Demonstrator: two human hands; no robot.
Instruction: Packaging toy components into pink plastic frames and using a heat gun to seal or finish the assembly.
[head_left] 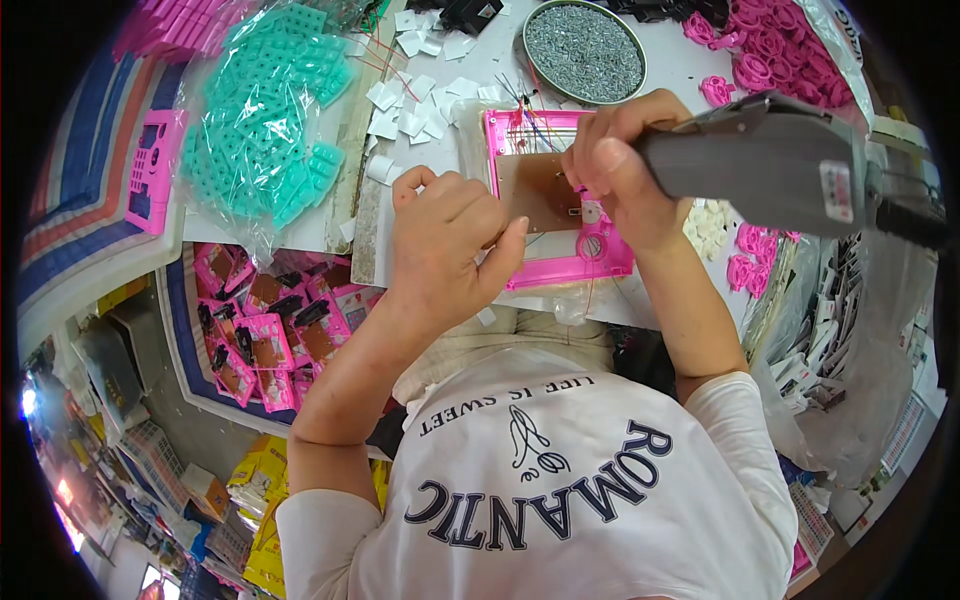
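Head view, workbench. Left hand (445, 240) lay on the left part of a pink plastic housing (560, 200), fingers curled and closed, thumb stretched toward the brown circuit board (538, 192) seated inside the housing; it pressed the part down rather than gripping it. Right hand (620, 160) was wrapped shut around the grey electric screwdriver (770, 160), tip down at the board's right edge; the bit itself was hidden behind the fingers. The housing sat on the white table (680, 60), in front of the person's chest.

Progress, judged: board already placed in the housing, thin wires (525, 105) trailing off its top edge, fastening apparently under way; number of screws driven could not be told. A round tin of small screws (585, 50) stood just behind. Finished-looking pink assemblies (270, 330) lay in a tray at lower left; a bag of teal keypads (270, 110) waited at upper left.
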